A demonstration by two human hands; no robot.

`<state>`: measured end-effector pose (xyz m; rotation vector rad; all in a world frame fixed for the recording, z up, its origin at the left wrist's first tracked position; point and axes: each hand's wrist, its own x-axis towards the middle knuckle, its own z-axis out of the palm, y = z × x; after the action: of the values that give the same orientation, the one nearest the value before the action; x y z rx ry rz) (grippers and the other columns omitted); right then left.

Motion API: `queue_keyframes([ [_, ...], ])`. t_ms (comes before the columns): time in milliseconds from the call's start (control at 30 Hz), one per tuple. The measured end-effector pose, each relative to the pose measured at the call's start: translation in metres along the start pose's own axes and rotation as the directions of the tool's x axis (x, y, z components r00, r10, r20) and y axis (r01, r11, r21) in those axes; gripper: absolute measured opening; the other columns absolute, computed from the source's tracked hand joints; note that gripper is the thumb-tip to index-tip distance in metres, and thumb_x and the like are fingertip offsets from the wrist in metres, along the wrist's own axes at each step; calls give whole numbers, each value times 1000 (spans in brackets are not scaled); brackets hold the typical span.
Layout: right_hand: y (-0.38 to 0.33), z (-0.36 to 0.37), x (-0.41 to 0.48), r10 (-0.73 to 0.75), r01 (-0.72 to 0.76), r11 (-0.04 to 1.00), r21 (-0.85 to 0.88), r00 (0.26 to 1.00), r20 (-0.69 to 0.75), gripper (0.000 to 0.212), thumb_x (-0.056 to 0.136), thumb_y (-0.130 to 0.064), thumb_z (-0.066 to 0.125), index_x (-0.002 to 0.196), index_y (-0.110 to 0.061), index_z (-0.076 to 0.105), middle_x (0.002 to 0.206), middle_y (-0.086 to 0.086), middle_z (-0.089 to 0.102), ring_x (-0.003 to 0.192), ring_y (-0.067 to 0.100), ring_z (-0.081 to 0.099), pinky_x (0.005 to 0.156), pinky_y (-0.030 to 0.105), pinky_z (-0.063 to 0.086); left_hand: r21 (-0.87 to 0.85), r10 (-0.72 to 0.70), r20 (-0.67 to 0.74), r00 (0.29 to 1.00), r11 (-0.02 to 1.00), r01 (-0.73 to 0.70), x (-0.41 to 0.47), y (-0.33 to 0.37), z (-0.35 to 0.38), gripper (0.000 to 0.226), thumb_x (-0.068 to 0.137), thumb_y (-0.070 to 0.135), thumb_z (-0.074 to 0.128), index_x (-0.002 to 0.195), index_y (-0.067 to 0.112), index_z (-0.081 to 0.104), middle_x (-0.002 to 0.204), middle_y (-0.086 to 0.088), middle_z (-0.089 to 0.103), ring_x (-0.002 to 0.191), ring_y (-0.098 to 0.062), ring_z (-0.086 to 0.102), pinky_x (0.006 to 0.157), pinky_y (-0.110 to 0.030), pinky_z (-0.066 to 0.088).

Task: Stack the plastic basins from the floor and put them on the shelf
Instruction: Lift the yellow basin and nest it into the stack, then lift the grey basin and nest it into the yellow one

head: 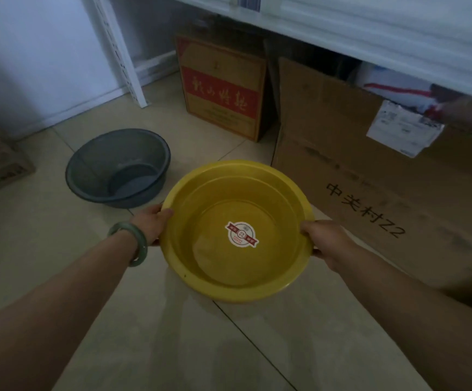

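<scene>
Holding the round yellow plastic basin [237, 231] above the tiled floor [59, 249], both hands are clamped on its rim: left hand [151, 225] on the left edge, right hand [326, 239] on the right edge, thumbs over the lip, fingers curled beneath. Basin level, open side up, a round sticker on its bottom.

Progress, as judged: early. Stacking not done. The round grey plastic basin [117, 167] sits alone on the floor, near and left of the yellow one, not nested. Nothing placed on the white shelf [370, 32] yet.

Left to do: nest the two, lift the stack onto the shelf.

Unclear: shelf top surface cut off by the frame; fingers under the rim hidden; any further basins out of view cannot be ruled out.
</scene>
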<state>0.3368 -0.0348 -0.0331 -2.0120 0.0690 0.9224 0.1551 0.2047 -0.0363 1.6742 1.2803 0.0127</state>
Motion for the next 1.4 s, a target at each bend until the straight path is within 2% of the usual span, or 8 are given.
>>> queue_keyframes([
  [167,-7,8,5,-11,10,998,-63,1000,-19,43,87,-15,53,130,-12,49,112,12,57,103,34,56,89,47,49,-155,-84,85,993,983,96,10,-5,-1,40,92,40,41,127,21,47,105,-8,60,92,-25,58,69,-33,48],
  [300,-16,13,9,-125,87,981,-173,967,-224,71,82,-36,58,146,-20,33,139,13,50,119,36,51,86,40,47,-235,-102,118,988,964,127,15,-10,-7,38,86,51,47,103,19,56,93,-5,64,86,-23,62,64,-31,50],
  [433,-38,26,7,-419,289,864,-412,867,-270,65,80,-41,54,140,-21,42,139,10,51,123,33,48,99,48,44,-333,-157,106,982,925,184,22,-16,-21,48,83,54,50,113,17,59,103,-11,66,93,-27,63,84,-39,52],
  [567,-76,61,-4,-596,526,778,-344,790,-142,51,84,-31,62,133,-26,49,135,2,53,124,20,49,99,33,39,-406,-187,74,980,891,201,26,-26,-44,49,87,48,50,121,13,53,92,-7,59,86,-23,60,79,-37,48],
  [700,-113,111,-12,-600,593,785,-180,800,17,46,88,-23,61,133,-23,50,129,1,55,113,15,54,94,28,42,-426,-226,40,973,877,221,27,-40,-80,54,89,44,50,128,8,48,108,-12,56,98,-27,57,86,-38,49],
  [967,-164,217,2,-454,376,878,297,852,261,46,91,-12,56,136,-15,47,122,9,51,104,20,54,95,34,48,-511,-250,-115,961,845,159,56,-49,-153,51,89,37,53,131,8,47,126,-15,56,101,-26,58,87,-37,50],
  [1067,-171,238,14,-387,245,885,396,860,332,47,93,-10,53,139,-13,43,133,13,48,122,28,50,100,39,47,-559,-258,-152,954,818,132,71,-51,-164,50,89,33,54,131,8,47,131,-14,54,113,-28,57,92,-36,48],
  [1400,-173,281,55,-215,138,957,254,927,307,58,96,-13,48,149,-12,25,152,17,34,138,34,34,105,41,36,-441,-267,-344,900,892,95,126,-63,-175,65,88,26,57,143,9,29,134,-19,49,117,-33,52,100,-43,45],
])
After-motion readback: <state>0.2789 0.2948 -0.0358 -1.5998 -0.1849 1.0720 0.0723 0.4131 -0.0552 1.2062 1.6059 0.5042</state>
